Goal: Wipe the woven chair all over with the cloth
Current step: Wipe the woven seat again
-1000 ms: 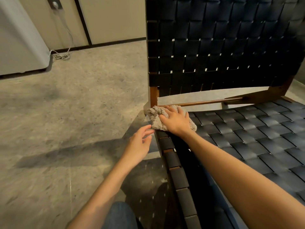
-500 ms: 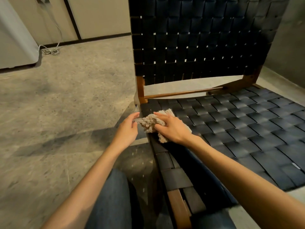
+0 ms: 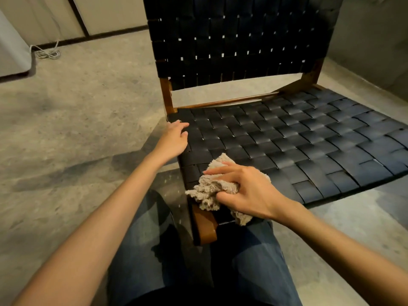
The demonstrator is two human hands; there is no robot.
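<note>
Speckled grey concrete floor (image 3: pixel 77 120) fills the whole left side, mottled with darker patches and soft shadows. Up in the far left corner sits a pale grey rounded appliance (image 3: pixel 11 47), only its lower edge in frame. Just beside it, a loosely coiled white cable (image 3: pixel 46 53) lies on the floor against the dark skirting strip (image 3: pixel 114 36), which runs along the foot of the beige wall panels (image 3: pixel 106 12). Bottom centre, blue denim trouser legs (image 3: pixel 141 257).
</note>
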